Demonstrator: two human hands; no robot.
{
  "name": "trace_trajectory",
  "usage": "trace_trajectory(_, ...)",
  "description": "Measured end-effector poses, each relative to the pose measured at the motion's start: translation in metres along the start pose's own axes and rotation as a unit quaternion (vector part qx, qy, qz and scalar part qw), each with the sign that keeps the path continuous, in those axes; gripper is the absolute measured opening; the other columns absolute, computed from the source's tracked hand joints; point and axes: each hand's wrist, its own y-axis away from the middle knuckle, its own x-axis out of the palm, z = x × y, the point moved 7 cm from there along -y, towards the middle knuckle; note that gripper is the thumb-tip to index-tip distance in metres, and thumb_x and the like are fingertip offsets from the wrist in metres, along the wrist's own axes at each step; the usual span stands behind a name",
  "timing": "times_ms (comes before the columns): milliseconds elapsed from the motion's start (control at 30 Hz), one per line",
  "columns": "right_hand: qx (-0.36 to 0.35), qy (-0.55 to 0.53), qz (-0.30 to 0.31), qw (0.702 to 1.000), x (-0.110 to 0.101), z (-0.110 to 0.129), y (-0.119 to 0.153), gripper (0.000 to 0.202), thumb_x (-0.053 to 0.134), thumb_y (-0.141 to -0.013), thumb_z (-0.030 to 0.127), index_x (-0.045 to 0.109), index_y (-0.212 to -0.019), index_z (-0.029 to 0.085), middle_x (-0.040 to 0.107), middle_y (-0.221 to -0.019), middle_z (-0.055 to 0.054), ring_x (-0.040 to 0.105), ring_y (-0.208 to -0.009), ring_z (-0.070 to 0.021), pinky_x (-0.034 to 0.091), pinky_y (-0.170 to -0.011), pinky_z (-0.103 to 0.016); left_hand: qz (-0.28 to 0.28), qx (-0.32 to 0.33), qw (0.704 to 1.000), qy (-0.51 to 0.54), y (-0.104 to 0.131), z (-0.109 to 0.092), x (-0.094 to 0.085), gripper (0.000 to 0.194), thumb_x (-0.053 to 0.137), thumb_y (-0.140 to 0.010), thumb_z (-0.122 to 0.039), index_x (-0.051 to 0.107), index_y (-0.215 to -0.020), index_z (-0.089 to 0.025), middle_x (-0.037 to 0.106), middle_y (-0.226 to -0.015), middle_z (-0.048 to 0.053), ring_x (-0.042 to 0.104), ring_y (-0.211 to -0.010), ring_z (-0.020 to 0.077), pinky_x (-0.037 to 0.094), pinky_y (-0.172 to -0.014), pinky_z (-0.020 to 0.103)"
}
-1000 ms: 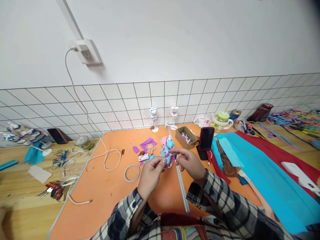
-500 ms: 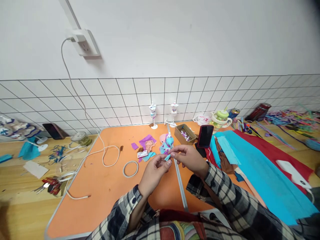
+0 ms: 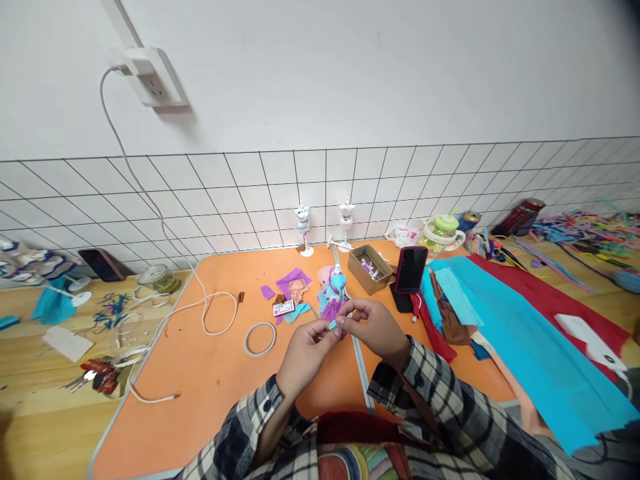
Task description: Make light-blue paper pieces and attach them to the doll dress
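Head cam, fwd + down

One cam, head-worn, looks fwd & down over the orange table (image 3: 200, 373) at the wall (image 3: 320, 80) behind, roughly sq. on. View's v. wide: wall fills approx. top half, table much of the lower. Wearer's sleeves (image 3: 460, 393) show at btm edge, closest to lens; L hand (image 3: 306, 357) & R hand (image 3: 380, 332) a bit farther off, below ctr; wall's farthest.
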Motion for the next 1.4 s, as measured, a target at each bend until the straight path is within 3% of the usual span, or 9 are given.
trace_trajectory(133,0.025,-0.014,-0.011,1.000,0.001,0.004,0.001,0.018,0.064,-0.072,0.035,0.059,-0.072,0.017,0.052,-0.056,0.004,0.042,-0.043,-0.0062,0.036,-0.040,-0.018,-0.030,0.061,0.993,-0.094,0.004,-0.011,-0.004,0.027,0.065,-0.079,-0.039,0.069,-0.099,-0.021,0.069,-0.098,0.005,0.060,-0.092,0.0218,0.045,-0.082,0.029)
trace_trajectory(300,0.069,-0.055,0.027,0.996,0.005,0.001,0.006,0.030,0.072,-0.066,0.041,0.058,-0.080,0.017,0.056,-0.065,0.001,0.052,-0.052,-0.0100,0.036,-0.035,-0.016,-0.055,0.060,0.991,-0.107,0.006,-0.015,-0.014,0.028,0.057,-0.084,-0.041,0.072,-0.074,-0.019,0.066,-0.071,0.002,0.058,-0.072,0.0184,0.044,-0.070,0.026)
trace_trajectory(433,0.080,-0.101,0.033,0.991,0.005,-0.002,0.011,0.047,0.074,-0.065,0.036,0.056,-0.105,0.020,0.056,-0.074,0.002,0.057,-0.062,-0.0128,0.049,-0.041,-0.020,-0.044,0.057,0.995,-0.066,0.004,-0.015,-0.014,0.028,0.057,-0.085,-0.041,0.075,-0.081,-0.019,0.069,-0.074,0.002,0.059,-0.074,0.0189,0.044,-0.070,0.026)
trace_trajectory(600,0.063,-0.071,0.019,0.995,0.002,0.002,0.010,0.040,0.068,-0.069,0.030,0.057,-0.105,0.020,0.053,-0.075,0.002,0.053,-0.060,-0.0100,0.052,-0.044,-0.021,-0.060,0.045,0.996,-0.040,0.004,-0.017,-0.013,0.028,0.058,-0.084,-0.041,0.074,-0.080,-0.018,0.070,-0.074,0.003,0.061,-0.074,0.0191,0.045,-0.071,0.027)
trace_trajectory(733,0.031,-0.025,0.018,0.999,0.000,0.007,0.008,0.041,0.067,-0.070,0.027,0.055,-0.108,0.019,0.055,-0.076,0.001,0.050,-0.056,-0.0090,0.050,-0.042,-0.020,-0.045,0.040,0.998,0.008,0.005,-0.017,-0.010,0.029,0.062,-0.082,-0.038,0.069,-0.103,-0.020,0.071,-0.098,0.006,0.062,-0.093,0.0214,0.047,-0.082,0.029)
trace_trajectory(900,-0.002,0.002,0.035,0.999,0.001,0.013,0.010,0.040,0.066,-0.072,0.026,0.055,-0.111,0.020,0.057,-0.076,0.001,0.051,-0.055,-0.0085,0.048,-0.043,-0.018,-0.049,-0.007,0.991,0.123,0.003,-0.005,-0.012,0.020,0.070,-0.076,-0.037,0.069,-0.076,-0.017,0.068,-0.076,0.003,0.061,-0.077,0.0172,0.046,-0.078,0.028)
trace_trajectory(1033,-0.048,-0.043,0.038,0.997,-0.006,0.019,0.009,0.037,0.063,-0.078,0.034,0.058,-0.112,0.021,0.054,-0.080,-0.001,0.052,-0.064,-0.0116,0.046,-0.043,-0.018,0.040,-0.137,0.926,0.350,0.007,0.007,0.004,0.019,0.073,-0.072,-0.033,0.065,-0.077,-0.016,0.065,-0.079,0.003,0.062,-0.075,0.0162,0.046,-0.077,0.030)
trace_trajectory(1167,-0.088,-0.053,0.079,0.992,-0.004,0.022,0.007,0.027,0.069,-0.075,0.036,0.069,-0.099,0.023,0.056,-0.103,-0.007,0.056,-0.094,-0.0184,0.054,-0.064,-0.024,0.133,-0.233,0.838,0.475,0.017,0.007,0.024,0.015,0.068,-0.074,-0.029,0.063,-0.079,-0.016,0.062,-0.078,0.003,0.061,-0.070,0.0147,0.044,-0.071,0.029)
trace_trajectory(1400,-0.098,-0.039,0.069,0.992,0.001,0.022,0.002,0.016,0.070,-0.074,0.035,0.069,-0.077,0.020,0.061,-0.095,-0.007,0.057,-0.100,-0.0205,0.050,-0.083,-0.033,0.189,-0.265,0.777,0.538,0.021,0.006,0.034,0.017,0.069,-0.072,-0.027,0.059,-0.076,-0.014,0.056,-0.069,-0.001,0.053,-0.057,0.0088,0.041,-0.064,0.026)
